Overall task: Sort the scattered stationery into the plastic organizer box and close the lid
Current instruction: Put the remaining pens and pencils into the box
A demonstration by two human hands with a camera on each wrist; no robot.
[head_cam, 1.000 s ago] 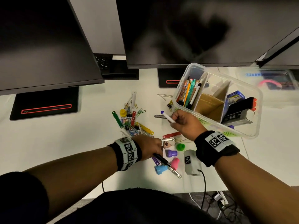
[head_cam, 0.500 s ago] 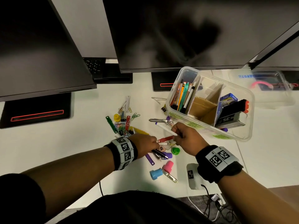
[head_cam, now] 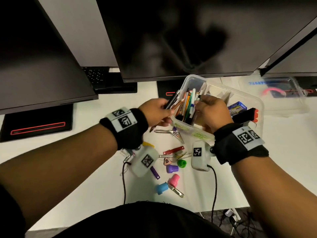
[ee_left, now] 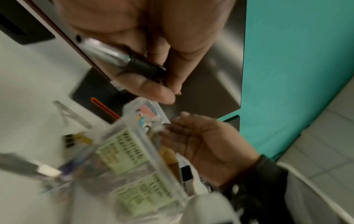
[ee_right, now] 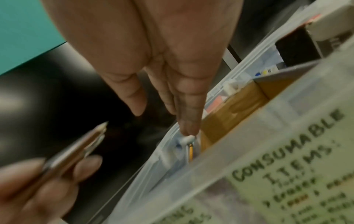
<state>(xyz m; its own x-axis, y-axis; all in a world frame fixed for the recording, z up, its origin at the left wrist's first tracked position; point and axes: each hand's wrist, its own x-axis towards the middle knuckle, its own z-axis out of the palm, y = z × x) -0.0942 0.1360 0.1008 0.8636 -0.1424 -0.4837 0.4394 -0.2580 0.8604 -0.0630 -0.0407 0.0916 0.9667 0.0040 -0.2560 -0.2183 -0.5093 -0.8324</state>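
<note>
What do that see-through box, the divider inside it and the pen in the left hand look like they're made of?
Box: clear, slightly cloudy plastic; you can see the pens through its walls.
Divider: probably cardboard; matte brown with a raw cut edge.
Pen held by the left hand: shiny silver barrel, metal or metallic-coated plastic, with a black ribbed grip that looks like rubber, though blur leaves that open.

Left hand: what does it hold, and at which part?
The left hand grips pens by their lower barrels; the upper ends point toward the organizer box.
</note>
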